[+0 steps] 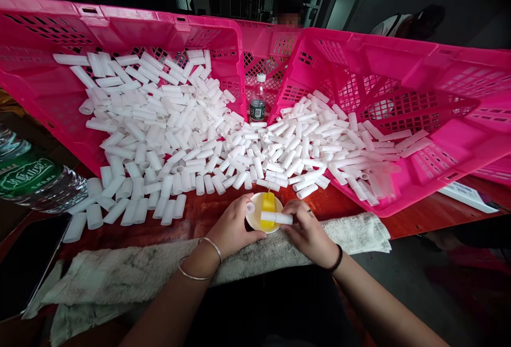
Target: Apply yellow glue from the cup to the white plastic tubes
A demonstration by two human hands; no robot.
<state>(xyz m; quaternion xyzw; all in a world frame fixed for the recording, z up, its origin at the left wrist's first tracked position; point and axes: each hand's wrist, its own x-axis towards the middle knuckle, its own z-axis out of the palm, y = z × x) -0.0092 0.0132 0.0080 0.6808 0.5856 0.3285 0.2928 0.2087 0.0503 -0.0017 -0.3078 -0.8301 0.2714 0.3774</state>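
Between my hands a small white bowl (251,220) stands at the table's front edge, with a yellow block (269,201) in it. My right hand (313,235) pinches a white plastic tube (275,217), held level across the yellow block. This tube shows a step along its length, like two pieces joined end to end. My left hand (229,227) is closed at the bowl's left rim around another short white tube (250,207), its round open end facing me. The left fingertips are partly hidden. Behind the bowl spreads a large pile of loose white tubes (191,118).
Two tipped pink crates (167,25) (443,163) spill tubes onto the red table (159,234). A small bottle (258,99) stands between them. At left are a large water bottle (40,174) and a dark screen (30,262). A towel (131,272) lines the front edge. People are beyond.
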